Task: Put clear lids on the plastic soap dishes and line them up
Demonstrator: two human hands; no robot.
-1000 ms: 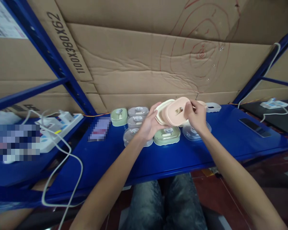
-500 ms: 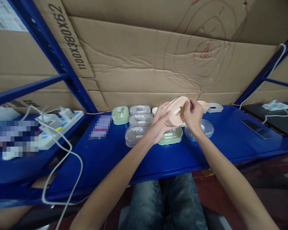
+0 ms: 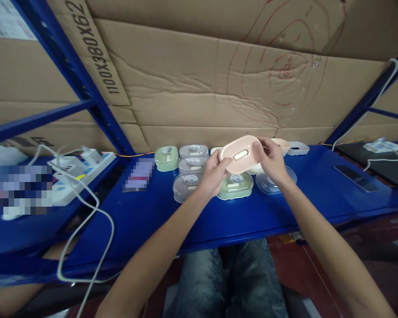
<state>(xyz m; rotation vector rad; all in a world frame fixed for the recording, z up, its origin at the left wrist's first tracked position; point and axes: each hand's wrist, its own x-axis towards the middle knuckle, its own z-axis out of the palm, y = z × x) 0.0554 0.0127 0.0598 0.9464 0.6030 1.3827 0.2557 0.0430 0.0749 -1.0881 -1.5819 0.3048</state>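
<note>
Peach oval tray (image 3: 243,145) tilted above front green lidded box (image 3: 235,190), cream bar (image 3: 241,155) in its slot. Left hand (image 3: 214,174): fingers closed on one end; right hand (image 3: 271,160) pinches the other. Left of green box, grey lidded boxes (image 3: 185,187), contents unclear.

Pink tray (image 3: 241,145): smooth plastic, and what a soft, matt finish!
Worktop (image 3: 252,216): blue paint, apparently over metal, smooth, faintly gleaming.
Green box (image 3: 235,193), toward the worktop's front edge: clear plastic on top, glossy, catching the light!
Backing (image 3: 172,66) along the rear edge: matt cardboard, heavily creased.
Dark slab (image 3: 356,178), right end: glassy-smooth.
Jeans (image 3: 202,282): faded denim cloth.
</note>
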